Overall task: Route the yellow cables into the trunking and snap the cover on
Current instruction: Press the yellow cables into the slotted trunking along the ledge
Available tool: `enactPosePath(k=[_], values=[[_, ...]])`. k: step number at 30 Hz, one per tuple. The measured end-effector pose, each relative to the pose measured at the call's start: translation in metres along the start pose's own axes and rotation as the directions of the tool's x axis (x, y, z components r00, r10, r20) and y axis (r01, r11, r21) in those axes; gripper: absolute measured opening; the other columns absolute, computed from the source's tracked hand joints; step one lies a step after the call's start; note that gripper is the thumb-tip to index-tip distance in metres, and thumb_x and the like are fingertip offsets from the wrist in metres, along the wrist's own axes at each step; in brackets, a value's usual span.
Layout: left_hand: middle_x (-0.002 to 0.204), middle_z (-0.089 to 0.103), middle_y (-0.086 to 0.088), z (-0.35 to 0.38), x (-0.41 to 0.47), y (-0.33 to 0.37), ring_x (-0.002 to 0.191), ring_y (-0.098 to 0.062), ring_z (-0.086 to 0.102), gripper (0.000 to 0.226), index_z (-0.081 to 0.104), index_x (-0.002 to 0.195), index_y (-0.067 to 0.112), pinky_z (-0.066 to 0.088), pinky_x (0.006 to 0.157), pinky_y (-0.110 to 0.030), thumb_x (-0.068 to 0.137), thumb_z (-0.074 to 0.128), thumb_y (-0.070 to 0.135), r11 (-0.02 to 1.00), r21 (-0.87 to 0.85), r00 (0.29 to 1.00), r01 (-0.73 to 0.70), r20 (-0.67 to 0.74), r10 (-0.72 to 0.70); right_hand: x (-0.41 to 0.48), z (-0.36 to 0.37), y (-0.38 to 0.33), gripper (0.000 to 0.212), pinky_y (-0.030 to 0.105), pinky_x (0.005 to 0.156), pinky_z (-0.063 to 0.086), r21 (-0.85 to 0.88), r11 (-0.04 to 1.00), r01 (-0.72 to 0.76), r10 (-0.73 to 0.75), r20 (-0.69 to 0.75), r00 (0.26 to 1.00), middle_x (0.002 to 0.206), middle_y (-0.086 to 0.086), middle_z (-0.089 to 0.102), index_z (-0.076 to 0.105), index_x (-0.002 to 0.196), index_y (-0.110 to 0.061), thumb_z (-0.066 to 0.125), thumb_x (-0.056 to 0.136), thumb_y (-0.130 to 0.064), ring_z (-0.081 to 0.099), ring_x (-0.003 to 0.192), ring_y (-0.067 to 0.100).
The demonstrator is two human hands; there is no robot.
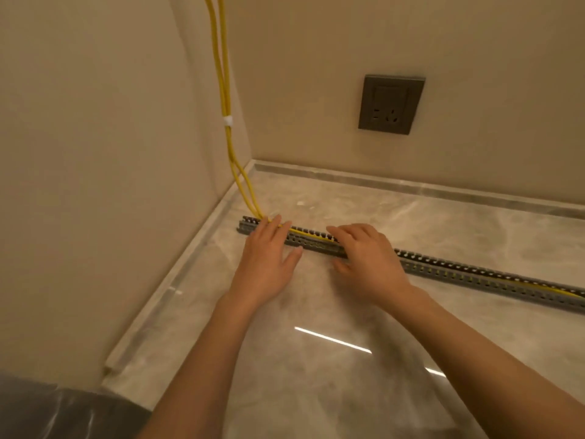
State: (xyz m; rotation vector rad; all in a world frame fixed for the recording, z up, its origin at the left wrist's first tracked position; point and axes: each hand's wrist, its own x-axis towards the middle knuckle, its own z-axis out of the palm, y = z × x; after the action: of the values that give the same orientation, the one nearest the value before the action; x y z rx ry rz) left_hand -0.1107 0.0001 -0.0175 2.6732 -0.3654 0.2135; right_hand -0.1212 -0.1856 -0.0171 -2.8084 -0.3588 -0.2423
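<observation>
A long grey slotted trunking [459, 273] lies on the glossy floor, running from near the wall corner out to the right edge. Two yellow cables [225, 99], bound by a white tie [227, 120], hang down the corner and enter the trunking's left end, then run inside it. My left hand [267, 264] rests flat on the trunking's left end with fingers spread over the cables. My right hand [368, 258] lies a little further right, fingers pressing down on the trunking top. No cover is in view.
A dark wall socket [392, 104] sits on the back wall above the floor. A grey skirting strip [411, 185] runs along both walls. A dark fabric shape [47, 410] fills the bottom left corner.
</observation>
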Motion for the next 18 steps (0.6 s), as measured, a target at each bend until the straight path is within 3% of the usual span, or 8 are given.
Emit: enactPosePath(k=[4, 7, 11, 14, 18], values=[[0.153, 0.025, -0.007, -0.003, 0.031, -0.02, 0.144, -0.022, 0.008, 0.059, 0.042, 0.138, 0.011, 0.005, 0.115, -0.04, 0.091, 0.032, 0.045, 0.999, -0.008, 0.996, -0.036, -0.077, 0.036, 0.026, 0.008, 0.003, 0.052, 0.038, 0.1, 0.032, -0.038, 0.999, -0.003, 0.004, 0.02, 1.0, 0.133, 0.002, 0.052, 0.041, 0.137, -0.022, 0.053, 0.089, -0.038, 0.041, 0.124, 0.025], [0.154, 0.022, -0.001, -0.013, 0.053, -0.04, 0.144, -0.015, 0.004, 0.07, 0.045, 0.136, 0.013, -0.008, 0.113, -0.035, 0.088, 0.011, 0.051, 0.961, 0.255, 0.985, -0.105, -0.106, 0.135, 0.042, 0.015, 0.0, 0.047, 0.037, 0.091, 0.037, -0.009, 1.0, 0.027, -0.027, 0.017, 0.999, 0.121, 0.003, 0.058, 0.05, 0.129, -0.021, 0.055, 0.088, -0.044, 0.048, 0.112, 0.026], [0.14, 0.049, -0.002, -0.032, 0.079, -0.075, 0.14, -0.021, 0.026, 0.056, 0.067, 0.113, 0.019, -0.002, 0.11, -0.048, 0.09, 0.022, 0.042, 0.834, 0.525, 0.964, -0.172, -0.084, 0.251, 0.055, 0.026, 0.0, 0.029, 0.035, 0.075, 0.042, 0.061, 0.996, 0.066, -0.065, -0.02, 0.998, 0.098, 0.004, 0.064, 0.063, 0.107, -0.018, 0.062, 0.085, -0.037, 0.055, 0.092, 0.027], [0.129, 0.06, -0.002, -0.035, 0.085, -0.083, 0.135, -0.023, 0.036, 0.044, 0.073, 0.095, 0.022, 0.002, 0.108, -0.053, 0.091, 0.033, 0.04, 0.846, 0.514, 0.964, -0.142, -0.123, 0.237, 0.065, 0.029, 0.002, 0.024, 0.036, 0.071, 0.045, 0.142, 0.99, 0.021, -0.014, -0.05, 0.999, 0.089, 0.006, 0.064, 0.066, 0.1, -0.016, 0.066, 0.084, -0.033, 0.057, 0.084, 0.026], [0.132, 0.057, -0.001, -0.033, 0.086, -0.087, 0.138, -0.021, 0.03, 0.038, 0.071, 0.099, 0.022, 0.004, 0.107, -0.06, 0.092, 0.038, 0.039, 0.863, 0.505, 0.971, -0.031, -0.19, 0.146, 0.073, 0.031, 0.004, 0.025, 0.034, 0.069, 0.042, 0.172, 0.985, 0.005, 0.005, -0.057, 0.998, 0.088, 0.006, 0.064, 0.067, 0.1, -0.016, 0.068, 0.082, -0.033, 0.055, 0.085, 0.025]])
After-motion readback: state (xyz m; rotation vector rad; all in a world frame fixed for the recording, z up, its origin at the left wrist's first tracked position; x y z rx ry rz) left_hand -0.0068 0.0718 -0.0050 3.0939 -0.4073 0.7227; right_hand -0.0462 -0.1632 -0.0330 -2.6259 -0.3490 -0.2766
